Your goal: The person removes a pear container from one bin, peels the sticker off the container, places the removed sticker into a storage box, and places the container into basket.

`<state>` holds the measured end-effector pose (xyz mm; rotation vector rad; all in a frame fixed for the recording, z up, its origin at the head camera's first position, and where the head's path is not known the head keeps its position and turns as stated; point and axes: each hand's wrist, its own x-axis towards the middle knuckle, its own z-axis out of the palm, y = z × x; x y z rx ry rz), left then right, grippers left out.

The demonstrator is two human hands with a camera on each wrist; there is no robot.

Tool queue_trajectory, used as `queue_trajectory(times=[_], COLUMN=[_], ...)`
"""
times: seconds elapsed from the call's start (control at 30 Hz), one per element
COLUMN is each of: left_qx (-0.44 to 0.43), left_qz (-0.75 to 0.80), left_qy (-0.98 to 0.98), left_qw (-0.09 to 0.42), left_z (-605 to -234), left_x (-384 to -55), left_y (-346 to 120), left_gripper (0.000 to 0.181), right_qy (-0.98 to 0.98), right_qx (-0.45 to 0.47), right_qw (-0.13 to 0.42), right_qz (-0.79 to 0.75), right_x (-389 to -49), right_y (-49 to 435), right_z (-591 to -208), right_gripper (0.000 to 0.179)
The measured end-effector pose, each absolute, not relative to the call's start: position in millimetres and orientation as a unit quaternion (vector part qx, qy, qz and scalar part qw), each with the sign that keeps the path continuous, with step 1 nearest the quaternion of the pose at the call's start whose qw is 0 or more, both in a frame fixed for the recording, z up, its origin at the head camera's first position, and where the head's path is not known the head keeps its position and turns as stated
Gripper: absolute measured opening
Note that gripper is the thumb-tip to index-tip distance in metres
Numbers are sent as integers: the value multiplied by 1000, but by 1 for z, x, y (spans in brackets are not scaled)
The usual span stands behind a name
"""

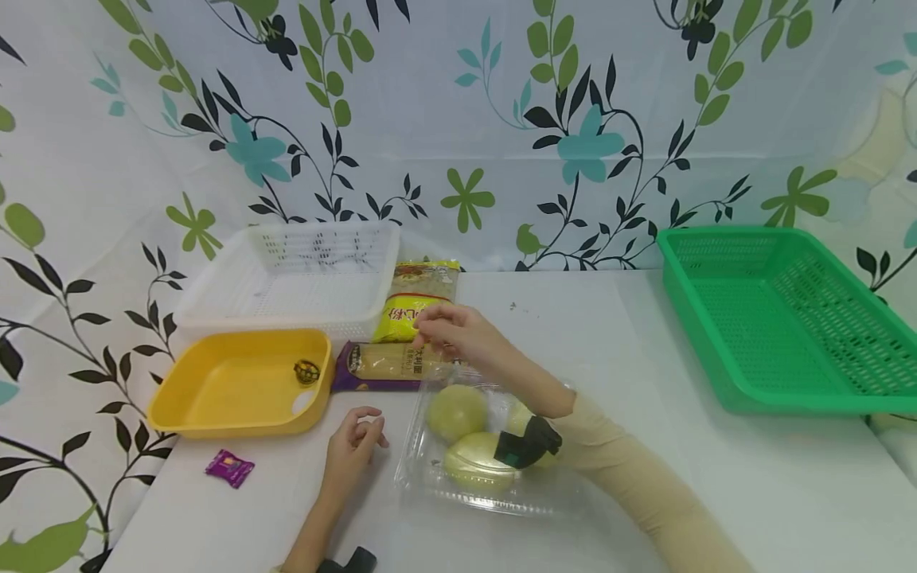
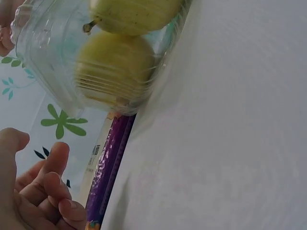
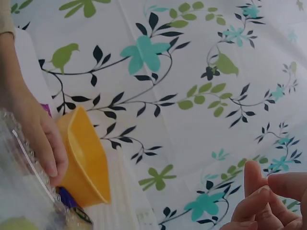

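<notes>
A clear plastic clamshell box with several yellow-green pears in it lies in front of me. My right hand is raised over its far side, near a purple-edged pack of noodles. Its fingers are loosely bent with nothing between them, as the right wrist view also shows. Left of the box my left hand hovers close to the table, fingers relaxed and holding nothing. In the left wrist view, a pear shows through the box wall, beyond the left hand.
A yellow basin at left holds a small dark patterned item and a white round one. Behind it stands a white basket, beside a yellow food bag. A purple-wrapped sweet lies front left; a green basket stands right.
</notes>
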<state>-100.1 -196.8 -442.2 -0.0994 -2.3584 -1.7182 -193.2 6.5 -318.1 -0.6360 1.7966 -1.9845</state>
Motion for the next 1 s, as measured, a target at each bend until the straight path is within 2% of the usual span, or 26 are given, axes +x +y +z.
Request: queue_trajectory(times=[0.23, 0.57, 0.73, 1.0], left_qx=[-13, -39, -53, -85], left_qz=[-641, -668, -671, -671], left_qy=[-767, -743, -739, -737], left_qw=[33, 6, 11, -6], left_z=[-469, -473, -472, -458], left_x=[-108, -105, -106, -104], left_y=[-199, -195, -192, -188], left_gripper=[19, 19, 19, 22], right_qy=[680, 731, 736, 754], right_qx=[-257, -208, -184, -135], right_qw=[52, -32, -46, -23], right_qz=[-684, -649, -651, -642], right_x=[-191, -179, -169, -152], right_y=[69, 133, 152, 172], right_z=[-322, -353, -373, -398], right_gripper=[16, 12, 12, 14])
